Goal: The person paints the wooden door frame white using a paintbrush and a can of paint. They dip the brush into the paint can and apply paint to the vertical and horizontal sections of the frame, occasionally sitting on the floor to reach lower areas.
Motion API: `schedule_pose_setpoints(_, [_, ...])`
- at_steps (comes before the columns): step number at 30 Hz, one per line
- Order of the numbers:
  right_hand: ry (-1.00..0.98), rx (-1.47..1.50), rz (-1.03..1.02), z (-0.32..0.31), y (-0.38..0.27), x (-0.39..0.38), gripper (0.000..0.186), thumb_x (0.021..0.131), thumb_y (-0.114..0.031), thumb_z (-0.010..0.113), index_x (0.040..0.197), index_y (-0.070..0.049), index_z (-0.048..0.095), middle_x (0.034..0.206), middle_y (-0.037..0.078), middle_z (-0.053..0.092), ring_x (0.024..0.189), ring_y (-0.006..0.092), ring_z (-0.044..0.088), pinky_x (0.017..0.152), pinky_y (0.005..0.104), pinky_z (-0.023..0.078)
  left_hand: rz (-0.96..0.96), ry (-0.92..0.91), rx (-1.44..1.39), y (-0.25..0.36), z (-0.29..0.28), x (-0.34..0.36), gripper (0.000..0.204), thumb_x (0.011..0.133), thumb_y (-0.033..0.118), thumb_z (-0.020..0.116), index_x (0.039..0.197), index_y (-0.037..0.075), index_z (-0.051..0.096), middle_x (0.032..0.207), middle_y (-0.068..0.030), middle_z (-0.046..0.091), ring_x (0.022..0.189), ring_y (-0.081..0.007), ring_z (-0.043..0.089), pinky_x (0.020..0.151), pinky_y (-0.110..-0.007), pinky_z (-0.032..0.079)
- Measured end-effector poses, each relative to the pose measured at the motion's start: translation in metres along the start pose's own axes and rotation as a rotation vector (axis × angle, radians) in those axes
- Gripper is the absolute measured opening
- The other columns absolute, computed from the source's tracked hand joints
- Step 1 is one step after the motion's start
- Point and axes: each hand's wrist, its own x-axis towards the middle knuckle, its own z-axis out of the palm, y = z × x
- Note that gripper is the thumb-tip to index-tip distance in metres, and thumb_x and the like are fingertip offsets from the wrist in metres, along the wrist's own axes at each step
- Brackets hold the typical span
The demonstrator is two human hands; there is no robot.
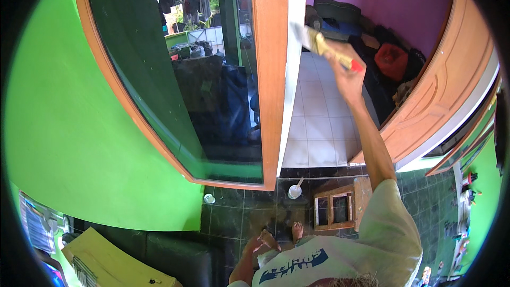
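Note:
My right hand point(348, 69) is raised and closed around a paintbrush point(321, 45) with a yellow handle and a red end. The brush's pale bristles meet the white edge of the door frame point(294, 74), slightly blurred. An orange-brown wooden strip point(270, 74) runs alongside that white face, framing a dark window pane point(212, 106). Low down, my left hand point(256, 244) hangs near my foot; its fingers cannot be made out. On the dark tiles below the frame stands a small white pot point(295, 192) with a stick-like handle leaning out of it.
A wooden stool point(334, 210) stands on the floor to the right of the pot. A white cup point(209, 199) sits by the green wall point(106, 154). The carved wooden door point(446, 85) stands open at right. A yellow-topped table point(111, 260) and black seat point(180, 255) are lower left.

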Motion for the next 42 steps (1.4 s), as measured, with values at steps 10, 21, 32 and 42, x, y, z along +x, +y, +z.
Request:
schedule_pose_setpoints(10, [-0.589,-0.477,-0.089,0.006,-0.004,0.041,0.025,0.091,-0.024,0.075,0.114,-0.015,0.078,0.104,0.013,0.077,0.075,0.0310,0.072,0.070,0.0398,0.058,0.190,0.227,0.084,-0.034,0.028,0.038,0.049,0.087,0.037,0.072,0.126,0.006,0.069,0.122,-0.0228,0.070,0.114,-0.0423,0.066,0.094,-0.048,0.054])
schedule_pose_setpoints(21, [-0.102,-0.635,-0.739,-0.001,-0.031,0.144,0.040,0.084,-0.013,0.073,0.124,-0.018,0.075,0.092,0.009,0.073,0.066,0.0256,0.062,0.058,0.0391,0.055,0.122,-0.033,-0.081,-0.019,0.024,0.039,0.067,0.089,0.036,0.077,0.141,-0.001,0.057,0.140,-0.0223,0.062,0.123,-0.0331,0.064,0.100,-0.047,0.053])
schedule_pose_setpoints(32, [-0.579,-0.730,-0.611,-0.009,0.002,0.003,0.049,0.075,-0.001,0.073,0.123,-0.010,0.073,0.112,0.004,0.073,0.090,0.0210,0.066,0.078,0.0318,0.062,0.008,-0.097,0.033,0.020,0.004,0.022,0.069,0.088,0.037,0.078,0.141,-0.001,0.057,0.138,-0.0228,0.063,0.123,-0.0342,0.064,0.101,-0.046,0.052])
schedule_pose_setpoints(42, [-0.619,-0.509,-0.227,-0.004,-0.028,0.107,0.026,0.090,-0.017,0.072,0.115,-0.014,0.078,0.100,0.014,0.077,0.078,0.0295,0.071,0.075,0.0433,0.057,0.073,0.068,0.059,-0.015,0.007,0.042,0.061,0.089,0.040,0.073,0.134,0.000,0.062,0.128,-0.0235,0.068,0.117,-0.0356,0.066,0.097,-0.045,0.053])
